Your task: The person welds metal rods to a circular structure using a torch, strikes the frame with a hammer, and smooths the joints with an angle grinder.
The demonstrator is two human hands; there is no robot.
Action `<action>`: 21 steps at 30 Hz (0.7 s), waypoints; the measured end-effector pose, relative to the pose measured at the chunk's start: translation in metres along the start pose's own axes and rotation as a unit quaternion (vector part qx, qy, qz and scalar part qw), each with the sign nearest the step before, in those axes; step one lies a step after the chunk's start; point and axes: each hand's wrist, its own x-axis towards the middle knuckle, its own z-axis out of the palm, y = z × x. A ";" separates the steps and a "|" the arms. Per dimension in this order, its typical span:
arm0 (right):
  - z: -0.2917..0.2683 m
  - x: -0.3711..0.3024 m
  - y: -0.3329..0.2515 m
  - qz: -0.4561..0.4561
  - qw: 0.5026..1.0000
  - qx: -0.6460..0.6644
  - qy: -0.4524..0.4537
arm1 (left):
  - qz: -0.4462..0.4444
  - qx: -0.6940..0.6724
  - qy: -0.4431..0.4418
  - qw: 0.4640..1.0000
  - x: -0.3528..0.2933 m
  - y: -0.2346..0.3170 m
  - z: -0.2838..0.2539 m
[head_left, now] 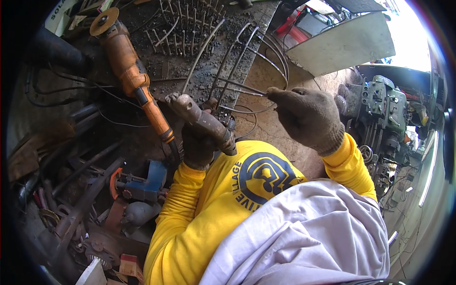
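My left hand (196,146), in a dark work glove, is closed around a worn grey cylindrical metal tool (202,121). A slightly curved thin rod (202,56) rises from near the tool's upper end; whether it is fixed in the tool I cannot tell. My right hand (306,114), gloved too, pinches the end of a bent metal rod frame (244,87) between thumb and fingers. Part of this frame rests over the corner of the dark metal table (166,71), and its other loops hang beyond the edge.
An orange angle grinder (130,71) lies on the table's left, its cord trailing toward me. Upright metal pegs (192,45) stand at the back. A blue machine part (148,180) and scrap clutter the lower left. A green lathe (384,107) stands right, past a pale panel (342,45).
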 end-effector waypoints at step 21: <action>-0.002 0.005 -0.005 -0.008 0.999 -0.034 -0.010 | -0.067 -0.132 -0.059 0.987 0.015 0.011 0.013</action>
